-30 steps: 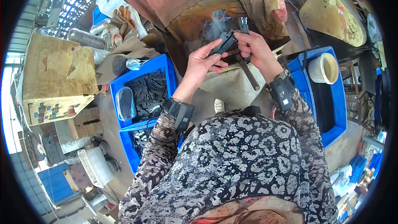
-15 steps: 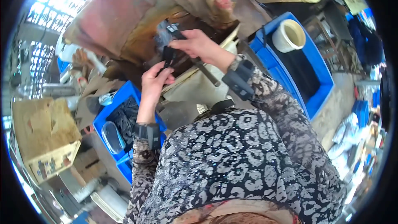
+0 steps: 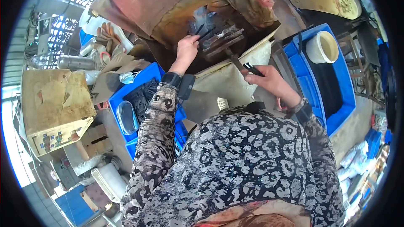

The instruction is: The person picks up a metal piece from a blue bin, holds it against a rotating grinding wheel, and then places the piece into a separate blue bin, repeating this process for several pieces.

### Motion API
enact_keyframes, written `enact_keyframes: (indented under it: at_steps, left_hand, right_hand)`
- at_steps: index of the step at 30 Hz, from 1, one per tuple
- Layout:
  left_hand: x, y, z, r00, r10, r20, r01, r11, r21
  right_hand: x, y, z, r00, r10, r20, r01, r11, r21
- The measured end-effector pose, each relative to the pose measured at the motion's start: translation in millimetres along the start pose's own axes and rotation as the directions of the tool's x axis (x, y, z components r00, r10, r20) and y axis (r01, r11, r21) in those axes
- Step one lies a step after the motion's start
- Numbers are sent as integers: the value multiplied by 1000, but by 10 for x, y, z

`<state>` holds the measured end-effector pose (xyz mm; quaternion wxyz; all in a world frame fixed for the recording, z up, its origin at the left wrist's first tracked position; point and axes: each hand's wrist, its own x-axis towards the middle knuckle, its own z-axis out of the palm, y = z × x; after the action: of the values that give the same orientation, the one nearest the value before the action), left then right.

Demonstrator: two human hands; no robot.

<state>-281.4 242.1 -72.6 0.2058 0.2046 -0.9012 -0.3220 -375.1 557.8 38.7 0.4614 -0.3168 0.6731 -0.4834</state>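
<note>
My left hand [image 3: 187, 50] reaches into a cloth-hooded work box [image 3: 219, 14]. Its fingers are closed around a thin black strip [image 3: 199, 30] that points toward a blurred, shiny bluish patch [image 3: 202, 19] inside. Out at the box's near edge, my right hand [image 3: 271, 82] grips several short black strips [image 3: 252, 69]; their exact kind I cannot make out. Between the hands lies a worn metal support [image 3: 225, 44], with a bar running from it toward my right fingers. Whether those fingers touch the bar I cannot tell.
At left stands a blue bin [image 3: 158, 72] full of black pieces, beside a stained carton [image 3: 54, 105]. To the right, another blue bin [image 3: 347, 96] holds dark material and a white bucket [image 3: 322, 47]. Pale cloth [image 3: 248, 63] hangs over the box's near edge.
My hands have moved apart. The right one has drawn back toward me from inside the box, uncovering the metal support, while the left has reached farther in. My view has shifted too.
</note>
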Motion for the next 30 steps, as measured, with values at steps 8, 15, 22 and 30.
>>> enact_keyframes:
  at_steps: [8, 15, 22, 30]
  left_hand:
    - [-48, -260, 6, 984, 132, 119, -142, 987, 81]
    - [64, -316, 22, 957, 277, 91, -278, 961, -1]
    - [118, -311, 50, 922, 344, 178, -360, 931, 62]
    - [-5, -141, -66, 915, 343, 211, -375, 917, 135]
  right_hand:
    - [-95, 144, 139, 996, -79, 44, 86, 980, -182]
    - [-88, 143, 34, 998, 14, 56, -48, 754, 655]
    - [-47, 168, -8, 996, 84, 31, -76, 613, 787]
    - [-75, 253, 24, 999, 37, 2, -32, 855, 518]
